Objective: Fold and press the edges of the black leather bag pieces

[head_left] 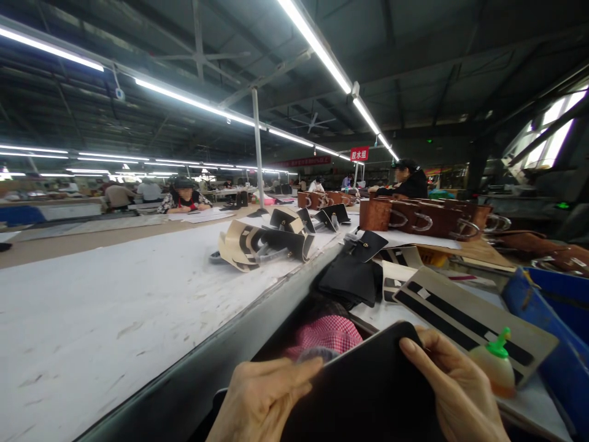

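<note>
A black leather panel (pixel 368 387) with a rounded top corner is held up at the bottom of the view. My right hand (pixel 455 380) pinches that corner, thumb on the near face and fingers behind. On the panel's left edge, my left hand (pixel 267 393) grips with its fingers along the top edge; the thumb is not clearly seen. Right of my right hand stands a glue bottle (pixel 497 362) with a green nozzle. Beyond it lies a beige panel (pixel 473 319) with black strips. Pink checked cloth (pixel 326 334) shows behind the black panel.
A white-covered table (pixel 115 325) spreads to the left, bearing curled beige-and-black pieces (pixel 262 245). Black leather pieces (pixel 352 276) hang over its edge. Brown bags (pixel 423 215) with clear-wrapped handles stand farther back. A blue bin (pixel 552 331) is at right. Co-workers (pixel 184 196) sit at distant tables.
</note>
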Motion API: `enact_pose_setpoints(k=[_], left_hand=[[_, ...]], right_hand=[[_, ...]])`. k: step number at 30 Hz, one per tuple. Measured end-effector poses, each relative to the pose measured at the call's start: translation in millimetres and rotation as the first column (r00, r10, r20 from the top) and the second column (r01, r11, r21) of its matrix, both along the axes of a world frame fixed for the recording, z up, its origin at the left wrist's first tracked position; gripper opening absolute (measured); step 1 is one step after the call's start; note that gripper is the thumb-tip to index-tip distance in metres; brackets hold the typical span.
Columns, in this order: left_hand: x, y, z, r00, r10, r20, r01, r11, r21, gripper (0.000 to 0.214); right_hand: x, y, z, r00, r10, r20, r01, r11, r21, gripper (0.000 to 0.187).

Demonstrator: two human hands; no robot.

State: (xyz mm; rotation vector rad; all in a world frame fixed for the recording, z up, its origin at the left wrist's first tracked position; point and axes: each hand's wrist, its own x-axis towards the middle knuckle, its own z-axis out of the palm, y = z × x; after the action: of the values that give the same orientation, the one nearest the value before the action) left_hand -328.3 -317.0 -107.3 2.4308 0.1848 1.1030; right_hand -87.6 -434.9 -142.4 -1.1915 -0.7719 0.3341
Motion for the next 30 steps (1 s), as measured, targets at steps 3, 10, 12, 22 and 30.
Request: enact_pose_setpoints(k=[3,10,12,22,30], left_hand=[[3,2,-6.8,0.999,0.044,0.007,-0.044,0.999,0.004,0.030],[5,4,-12.7,0.996,0.093,0.006,-0.092,0.993,-0.078,0.032],[1,4,-8.6,0.999,-0.037,0.007,0.037,0.985,-0.170,0.031],[14,-1,4.2,1.000,-0.027,0.006,0.028,0.987,-0.156,0.030],[45,-12,-4.9,0.971,-0.099,0.218,0.130,0.982,-0.134,0.026]], right_hand=[[-3,-4,3.4,0.992,-0.077,0.099,0.074,0.997,0.028,0.030],[-9,-14,12.5,0.929,-0.236,0.284,0.231,0.972,0.049,0.026],[-5,-15,13.3,0.942,-0.221,0.253,0.205,0.975,0.088,0.026],[-10,-10,15.3,0.946,-0.154,0.286,0.116,0.983,0.145,0.023],[-19,-5,23.1,0.920,-0.138,0.367,0.089,0.985,0.148,0.021]])
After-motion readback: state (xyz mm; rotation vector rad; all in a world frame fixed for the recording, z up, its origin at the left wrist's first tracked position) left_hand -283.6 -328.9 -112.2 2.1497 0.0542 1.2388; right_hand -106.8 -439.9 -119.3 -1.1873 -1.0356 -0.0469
